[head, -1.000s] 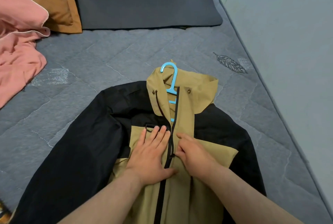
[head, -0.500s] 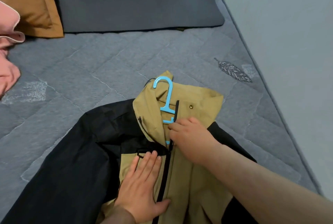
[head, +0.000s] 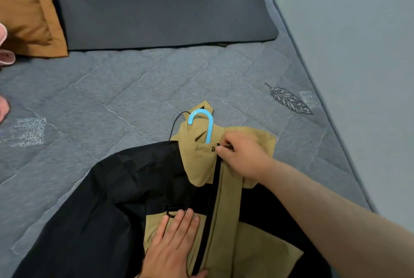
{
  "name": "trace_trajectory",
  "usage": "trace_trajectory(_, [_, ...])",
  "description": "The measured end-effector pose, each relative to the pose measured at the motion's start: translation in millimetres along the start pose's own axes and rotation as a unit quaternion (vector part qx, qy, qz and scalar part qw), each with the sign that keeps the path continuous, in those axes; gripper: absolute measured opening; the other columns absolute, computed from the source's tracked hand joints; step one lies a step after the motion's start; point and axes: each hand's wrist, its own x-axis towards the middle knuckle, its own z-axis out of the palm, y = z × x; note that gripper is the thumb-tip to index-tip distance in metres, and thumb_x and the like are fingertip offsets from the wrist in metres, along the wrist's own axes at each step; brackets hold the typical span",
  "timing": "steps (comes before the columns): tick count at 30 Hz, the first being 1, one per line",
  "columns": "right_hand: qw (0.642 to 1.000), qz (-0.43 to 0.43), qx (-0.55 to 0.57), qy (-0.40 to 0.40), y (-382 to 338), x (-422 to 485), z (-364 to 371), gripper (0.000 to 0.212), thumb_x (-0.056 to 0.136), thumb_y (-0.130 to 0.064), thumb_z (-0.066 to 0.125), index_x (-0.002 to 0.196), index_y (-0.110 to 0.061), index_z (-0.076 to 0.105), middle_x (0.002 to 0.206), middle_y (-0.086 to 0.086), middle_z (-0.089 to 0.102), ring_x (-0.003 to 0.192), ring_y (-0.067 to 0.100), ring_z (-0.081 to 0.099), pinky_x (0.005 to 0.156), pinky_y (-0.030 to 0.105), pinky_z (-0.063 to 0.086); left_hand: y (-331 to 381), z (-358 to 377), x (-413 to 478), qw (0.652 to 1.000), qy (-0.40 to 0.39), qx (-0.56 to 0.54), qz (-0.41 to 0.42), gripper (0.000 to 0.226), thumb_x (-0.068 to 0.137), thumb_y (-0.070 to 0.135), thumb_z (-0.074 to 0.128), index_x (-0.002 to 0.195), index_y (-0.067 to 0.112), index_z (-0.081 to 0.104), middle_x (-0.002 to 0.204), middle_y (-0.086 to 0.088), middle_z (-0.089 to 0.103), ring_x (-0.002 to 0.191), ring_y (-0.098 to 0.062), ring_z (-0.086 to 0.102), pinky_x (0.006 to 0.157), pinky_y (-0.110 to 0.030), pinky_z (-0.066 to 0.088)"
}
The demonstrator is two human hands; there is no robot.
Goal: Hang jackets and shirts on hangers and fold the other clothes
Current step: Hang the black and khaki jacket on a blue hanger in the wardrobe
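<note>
On the bed, right hand seemingly pinches the zipper pull at the jacket collar, nearest the hanger; left hand presses flat below.

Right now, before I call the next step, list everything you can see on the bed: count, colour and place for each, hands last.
jacket: one, black and tan, lying front-up on the near bed, front zip closed up to the collar.
hanger: one, light blue, only its hook showing out of the jacket's collar.
drawcord: one, dark, trailing from the collar's left side.
quilt: one, grey, covering the bed, with a leaf motif near the right edge.
pillow: one, dark grey, at the head of the bed.
cushion: one, mustard brown, far left.
pink fabric: one piece, at the left edge, mostly out of frame.
wall: pale grey, along the right.
left hand: flat on the jacket's chest.
right hand: pinching at the zip's top by the collar.
</note>
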Motion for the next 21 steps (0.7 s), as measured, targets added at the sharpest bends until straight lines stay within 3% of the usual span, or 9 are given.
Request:
trace_trajectory(2, [0.999, 0.029, 0.044, -0.003, 2.0, -1.3, 23.0, 0.015, 0.092, -0.034, 0.059, 0.093, -0.019, 0.059, 0.102, 0.0, 0.056, 0.095, 0.015, 0.051, 0.088, 0.033, 0.044, 5.8, -8.7, -2.4, 0.999, -0.034, -0.019, -0.013, 0.116, 0.06, 0.081, 0.049, 0.148, 0.009, 0.028, 0.154, -0.005, 0.03, 0.144, -0.022, 0.02, 0.114, -0.044, 0.016])
trace_trajectory(4, [0.997, 0.049, 0.065, 0.011, 3.3, -1.9, 36.6, 0.017, 0.092, -0.033, 0.06, 0.096, -0.016, 0.062, 0.104, 0.001, 0.056, 0.097, 0.015, 0.051, 0.092, 0.033, 0.044, 12.6, -27.6, 0.8, 0.996, -0.051, -0.066, -0.036, 0.111, 0.055, 0.078, 0.054, 0.143, 0.012, 0.037, 0.15, -0.003, 0.041, 0.14, -0.022, 0.033, 0.11, -0.042, 0.022])
trace_trajectory(7, [0.991, 0.08, 0.108, 0.023, 3.4, 1.0, 38.1, 0.018, 0.09, -0.03, 0.065, 0.094, -0.012, 0.064, 0.102, 0.0, 0.054, 0.094, 0.014, 0.051, 0.076, 0.019, 0.039, 17.4, -68.7, 34.6, 0.993, 0.022, -0.085, -0.077, 0.099, 0.06, 0.074, 0.057, 0.139, 0.016, 0.042, 0.139, -0.003, 0.046, 0.123, -0.026, 0.051, 0.105, -0.038, 0.026])
trace_trajectory(9, [0.983, 0.094, 0.156, 0.03, 5.1, 2.7, 35.5, 0.015, 0.086, -0.027, 0.07, 0.085, -0.013, 0.066, 0.098, 0.0, 0.056, 0.09, 0.013, 0.052, 0.07, 0.014, 0.037, 12.8, -86.3, 77.6, 0.99, 0.061, -0.081, -0.099, 0.1, 0.066, 0.07, 0.056, 0.144, 0.011, 0.039, 0.147, -0.009, 0.04, 0.134, -0.028, 0.039, 0.112, -0.042, 0.022])
trace_trajectory(12, [0.975, 0.099, 0.195, 0.042, 8.3, 5.5, 35.8, 0.015, 0.084, -0.025, 0.073, 0.08, -0.012, 0.067, 0.097, 0.004, 0.058, 0.084, 0.01, 0.054, 0.069, 0.015, 0.04, 0.0, -79.8, 109.6, 0.983, -0.025, -0.036, -0.178, 0.114, 0.068, 0.08, 0.043, 0.151, 0.009, 0.012, 0.16, -0.01, 0.018, 0.149, -0.024, 0.011, 0.119, -0.046, 0.008])
trace_trajectory(15, [0.968, 0.115, 0.218, 0.041, 13.7, 5.5, 37.2, 0.009, 0.083, -0.027, 0.074, 0.081, -0.019, 0.071, 0.098, 0.001, 0.059, 0.085, 0.005, 0.056, 0.07, 0.014, 0.04, -4.5, -54.9, 108.6, 0.982, -0.052, -0.032, -0.18, 0.119, 0.062, 0.083, 0.046, 0.147, 0.003, 0.021, 0.156, -0.013, 0.028, 0.146, -0.026, 0.021, 0.115, -0.048, 0.015])
trace_trajectory(18, [0.964, 0.105, 0.239, 0.059, 12.5, 2.4, 39.4, 0.009, 0.084, -0.023, 0.073, 0.076, -0.02, 0.072, 0.09, -0.001, 0.063, 0.081, 0.005, 0.058, 0.07, 0.015, 0.042, -7.3, -45.6, 107.1, 0.984, -0.031, -0.016, -0.176, 0.119, 0.061, 0.08, 0.049, 0.146, 0.0, 0.025, 0.155, -0.014, 0.029, 0.144, -0.028, 0.023, 0.114, -0.049, 0.017])
trace_trajectory(21, [0.961, 0.094, 0.213, 0.147, 4.6, 10.2, 28.3, 0.023, 0.085, -0.017, 0.068, 0.062, -0.011, 0.065, 0.071, -0.004, 0.059, 0.072, 0.007, 0.053, 0.065, 0.015, 0.039, -7.6, -42.5, 108.3, 0.985, -0.023, -0.008, -0.173, 0.118, 0.062, 0.077, 0.05, 0.147, 0.0, 0.023, 0.156, -0.015, 0.025, 0.145, -0.028, 0.02, 0.114, -0.049, 0.017])
